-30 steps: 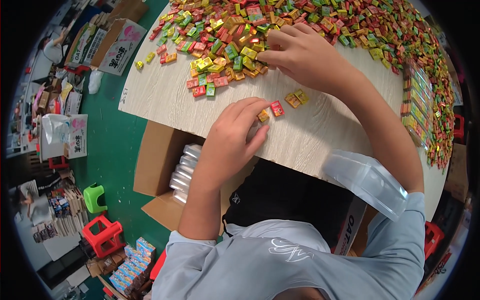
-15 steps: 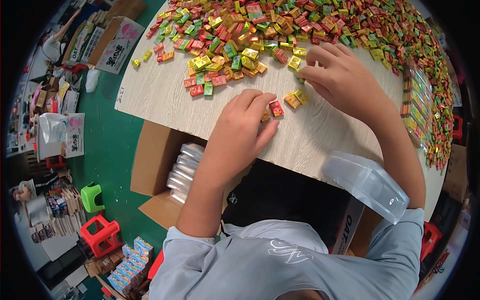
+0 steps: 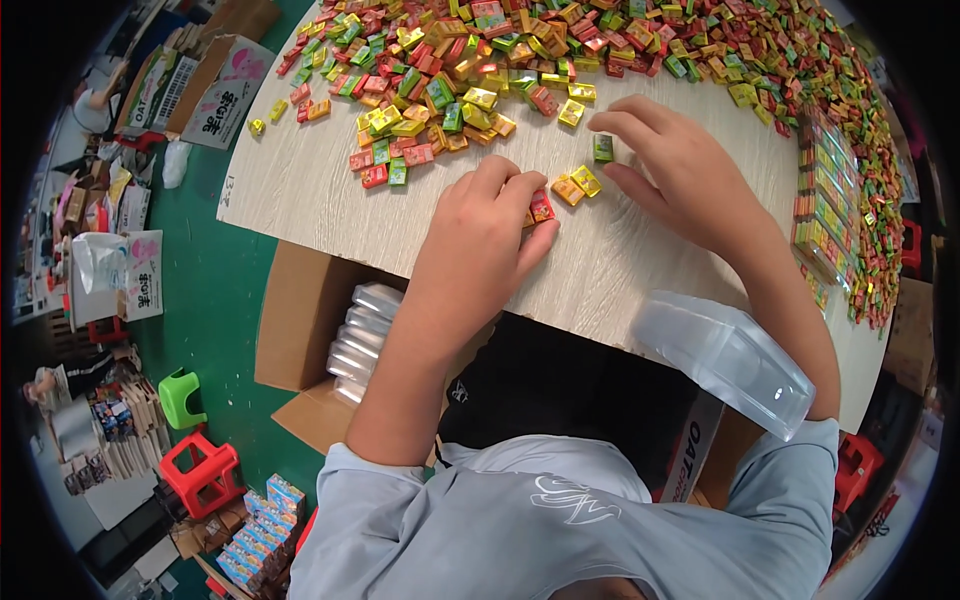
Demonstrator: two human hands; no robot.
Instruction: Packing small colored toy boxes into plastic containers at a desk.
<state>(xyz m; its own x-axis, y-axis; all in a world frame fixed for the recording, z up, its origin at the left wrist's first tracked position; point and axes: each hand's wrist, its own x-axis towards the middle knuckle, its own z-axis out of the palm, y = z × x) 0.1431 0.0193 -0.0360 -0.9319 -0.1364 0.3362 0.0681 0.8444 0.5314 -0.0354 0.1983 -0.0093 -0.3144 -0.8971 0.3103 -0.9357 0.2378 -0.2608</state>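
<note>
My left hand (image 3: 478, 228) rests on the pale wooden table with its fingers and thumb closed round a small red wrapped sweet (image 3: 541, 206). Part of an orange one shows under those fingers. My right hand (image 3: 690, 175) is open, its thumb and fingers spread on either side of a green wrapped sweet (image 3: 603, 148) without touching it visibly. Between the hands lie an orange sweet (image 3: 567, 191) and a yellow sweet (image 3: 586, 181), side by side. A single yellow piece (image 3: 571, 113) lies just beyond, at the edge of the big heap (image 3: 480, 60).
A clear plastic container (image 3: 735, 360) leans at the table's near edge by my right forearm. Filled clear packs (image 3: 825, 200) stand at the right among more sweets. Below the table, an open carton (image 3: 300, 320) holds several clear containers (image 3: 360, 335). Stools (image 3: 200, 470) stand on the green floor.
My right hand has let go of the green sweet and opened, moving slightly right. My left fingers have closed in round the red sweet. The whole view has shifted a little.
</note>
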